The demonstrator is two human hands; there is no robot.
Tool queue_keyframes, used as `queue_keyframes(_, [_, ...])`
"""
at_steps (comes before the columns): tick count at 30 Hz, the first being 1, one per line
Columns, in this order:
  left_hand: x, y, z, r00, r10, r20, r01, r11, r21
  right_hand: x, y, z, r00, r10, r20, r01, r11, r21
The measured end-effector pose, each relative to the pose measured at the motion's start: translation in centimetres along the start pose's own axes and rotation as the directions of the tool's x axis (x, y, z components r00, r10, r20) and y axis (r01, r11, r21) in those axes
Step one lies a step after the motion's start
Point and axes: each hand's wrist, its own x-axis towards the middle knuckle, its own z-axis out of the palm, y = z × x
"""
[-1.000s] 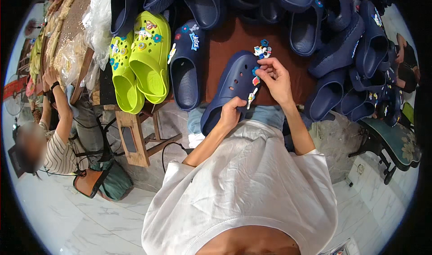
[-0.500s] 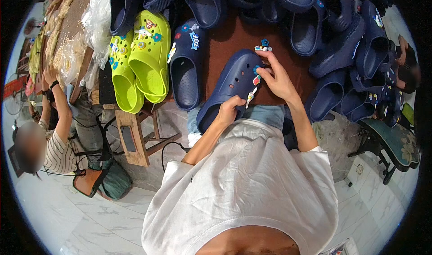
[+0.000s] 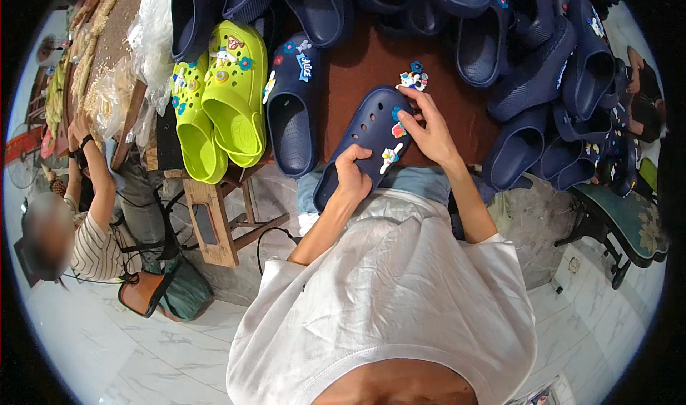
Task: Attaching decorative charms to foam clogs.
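My left hand (image 3: 354, 176) grips a navy clog (image 3: 371, 130) near its opening, with the thumb lying across the top. Along the clog's right side run a white figure charm (image 3: 390, 158), a red-and-white charm (image 3: 399, 130) and a blue flower charm (image 3: 396, 112). My right hand (image 3: 432, 133) is at the toe, thumb and forefinger spread apart. Its thumb tip rests by the flower and red charms. The forefinger tip reaches past the toe edge, beside a small cluster of charms (image 3: 414, 80). Whether that cluster touches the clog I cannot tell.
At my left lie a charm-covered navy clog (image 3: 293, 112) and a pair of lime-green clogs (image 3: 236, 90). Heaped navy clogs (image 3: 525, 147) line the back and right of the brown table surface (image 3: 357, 55). A co-worker (image 3: 96, 219) sits far left; a stool (image 3: 622, 223) stands at right.
The navy clog has rolled, so the charms on its right side show more face-on. My left thumb has shifted slightly left; my right thumb and forefinger have stayed by the toe.
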Motion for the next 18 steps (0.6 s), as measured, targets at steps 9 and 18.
queue_keyframes(9, [-0.6, -0.8, -0.7, 0.999, 0.015, -0.037, -0.013, 0.998, 0.058, 0.1, 0.1, -1.2, 0.997, 0.044, 0.066, -0.049, 0.996, 0.076])
queue_keyframes(18, [-1.9, -3.4, -3.6, 0.992, 0.123, 0.032, -0.117, 0.794, 0.597, 0.1, -0.2, -3.1, 0.961, 0.002, 0.275, -0.11, 0.921, 0.375])
